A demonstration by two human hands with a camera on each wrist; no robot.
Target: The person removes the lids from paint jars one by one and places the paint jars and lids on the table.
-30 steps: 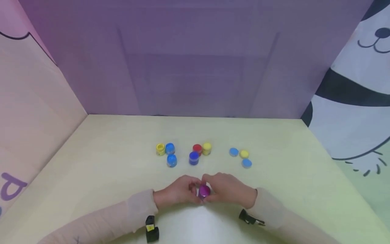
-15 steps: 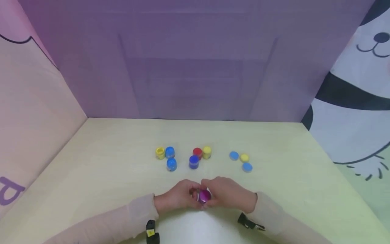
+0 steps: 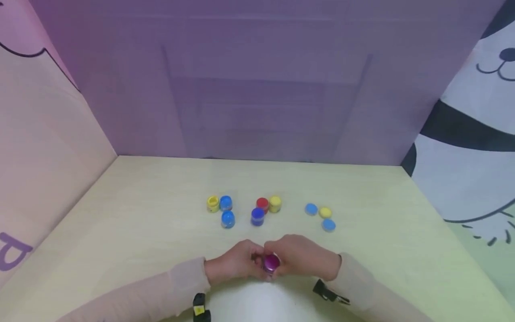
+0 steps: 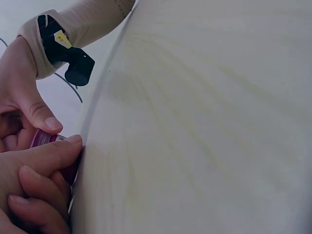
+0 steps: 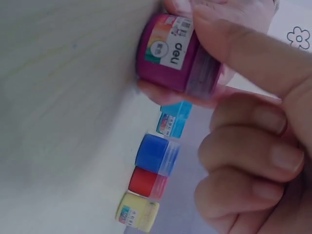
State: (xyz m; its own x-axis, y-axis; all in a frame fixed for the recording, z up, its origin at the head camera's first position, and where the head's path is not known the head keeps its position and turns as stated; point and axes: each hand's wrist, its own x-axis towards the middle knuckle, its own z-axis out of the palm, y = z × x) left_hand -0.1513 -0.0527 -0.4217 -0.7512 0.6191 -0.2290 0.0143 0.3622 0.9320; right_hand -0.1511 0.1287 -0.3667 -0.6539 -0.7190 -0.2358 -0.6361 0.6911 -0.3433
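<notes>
A magenta paint jar [image 3: 271, 263] is held between both hands near the front of the table. My left hand [image 3: 235, 261] grips it from the left, fingers curled about its side. From the right, my right hand [image 3: 305, 257] has thumb and forefinger on it. In the right wrist view the labelled jar body [image 5: 163, 73] sits low against the tabletop, and its clear-edged lid [image 5: 204, 73] is on. There the right hand's other fingers [image 5: 248, 151] curl in beside it. Fingers hide most of the jar [image 4: 43, 138] in the left wrist view.
Behind the hands stand lidded dark blue [image 3: 257, 217], red [image 3: 262, 205] and yellow [image 3: 275, 204] jars. Left of them are an uncovered yellow jar [image 3: 213, 204] and two light blue jars [image 3: 227, 219]. Loose lids [image 3: 325, 212], two blue and one yellow, lie to the right.
The head view has tilted, so the table things appear slightly lower. Both hands stay around the magenta jar, with only slight shifts of the fingers.
</notes>
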